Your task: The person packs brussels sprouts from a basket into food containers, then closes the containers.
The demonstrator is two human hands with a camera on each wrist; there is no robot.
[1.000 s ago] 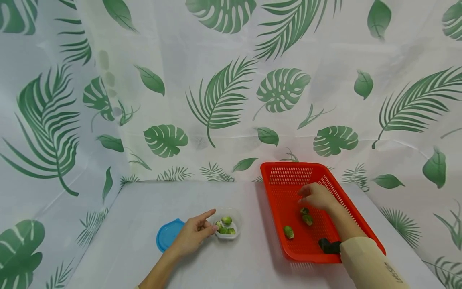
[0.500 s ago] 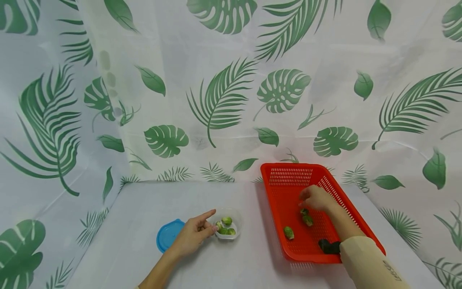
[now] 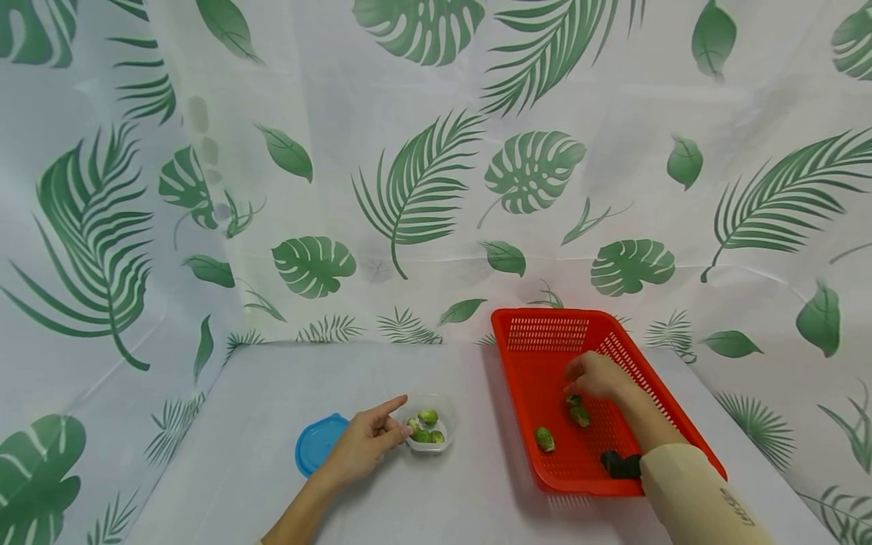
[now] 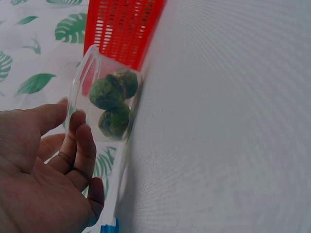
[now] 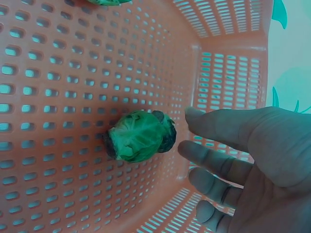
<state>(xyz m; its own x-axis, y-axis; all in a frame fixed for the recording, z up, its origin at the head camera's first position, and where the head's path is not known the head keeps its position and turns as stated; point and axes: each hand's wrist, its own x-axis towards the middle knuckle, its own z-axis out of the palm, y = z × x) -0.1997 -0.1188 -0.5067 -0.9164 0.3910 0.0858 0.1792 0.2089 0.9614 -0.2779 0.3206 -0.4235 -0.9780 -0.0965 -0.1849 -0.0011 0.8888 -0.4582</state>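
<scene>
Sprout (image 5: pixel 138 136) lies just beside, perhaps touching, fingers (image 5: pixel 214 127).

Your left hand (image 3: pixel 364 446) sits between the lid (image 3: pixel 316 441) on its left and the sprout-filled tub (image 3: pixel 429 433) on its right. Right of the tub stands the basket (image 3: pixel 538 341), where your right hand (image 3: pixel 596 376) hovers just behind two sprouts (image 3: pixel 579 412), with a third sprout (image 3: pixel 544 438) nearer you.

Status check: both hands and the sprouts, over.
Left hand open, fingertips at clear tub of sprouts. Right hand open over sprout in red basket, not gripping. Nothing blocking.
</scene>
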